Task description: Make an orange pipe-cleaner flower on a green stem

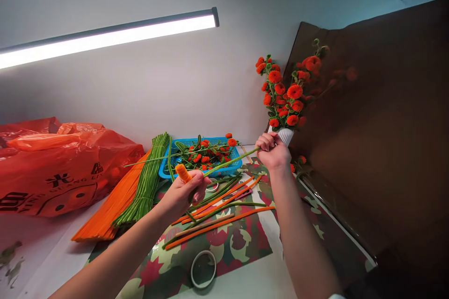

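Observation:
My left hand [184, 191] is closed around a small orange fuzzy roll [183, 173] and the near end of a green pipe-cleaner stem [229, 162]. That stem runs up and right to my right hand [272, 149], which pinches its far end. Behind my right hand stands a white ribbed vase [286, 134] with a bouquet of orange pompom flowers [284, 93]. Loose orange and green pipe cleaners [220, 210] lie under my hands on a patterned mat [242, 243].
A blue basket [164, 168] holds finished flower stems. Bundles of green [149, 182] and orange [108, 210] pipe cleaners lie to the left, beside an orange plastic bag [59, 163]. A tape roll [203, 268] lies near the front. A brown board [379, 126] leans at the right.

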A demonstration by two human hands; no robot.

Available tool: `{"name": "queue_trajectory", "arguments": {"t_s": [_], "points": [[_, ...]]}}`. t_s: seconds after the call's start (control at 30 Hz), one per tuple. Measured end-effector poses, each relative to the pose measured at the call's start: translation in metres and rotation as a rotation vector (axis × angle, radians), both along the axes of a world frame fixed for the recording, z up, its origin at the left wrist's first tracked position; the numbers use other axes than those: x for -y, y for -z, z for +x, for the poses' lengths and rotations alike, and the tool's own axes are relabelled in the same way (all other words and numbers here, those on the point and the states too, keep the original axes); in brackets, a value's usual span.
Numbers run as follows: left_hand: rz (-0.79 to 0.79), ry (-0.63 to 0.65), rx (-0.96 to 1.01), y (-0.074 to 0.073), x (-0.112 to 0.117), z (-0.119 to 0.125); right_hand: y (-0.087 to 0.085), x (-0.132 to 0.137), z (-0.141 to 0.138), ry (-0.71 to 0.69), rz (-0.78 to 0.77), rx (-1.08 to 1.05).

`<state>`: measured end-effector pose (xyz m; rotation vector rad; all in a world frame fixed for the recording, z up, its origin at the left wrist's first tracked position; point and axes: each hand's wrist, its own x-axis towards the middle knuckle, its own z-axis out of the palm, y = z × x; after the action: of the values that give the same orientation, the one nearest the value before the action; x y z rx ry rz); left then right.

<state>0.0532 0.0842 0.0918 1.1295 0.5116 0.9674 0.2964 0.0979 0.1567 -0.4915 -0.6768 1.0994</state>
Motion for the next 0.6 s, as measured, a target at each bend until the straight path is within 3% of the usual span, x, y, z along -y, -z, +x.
{"name": "queue_trajectory", "arguments": {"t_s": [0.17,0.27,0.47,0.6], "points": [[0.099,0.067,-0.116,0.001,-0.008,-0.013,-0.003,0.002,0.015,-0.025,0.014,0.097],[0.186,0.121,-0.294,-0.007,-0.014,-0.025,-0.008,0.006,0.019,-0.084,-0.018,0.144],[0.255,0.270,-0.686,-0.034,-0.015,-0.042,-0.016,0.014,0.027,-0.368,-0.072,0.181],[0.238,0.293,-0.818,-0.041,-0.013,-0.044,-0.018,0.018,0.032,-0.535,-0.067,0.146]]}}
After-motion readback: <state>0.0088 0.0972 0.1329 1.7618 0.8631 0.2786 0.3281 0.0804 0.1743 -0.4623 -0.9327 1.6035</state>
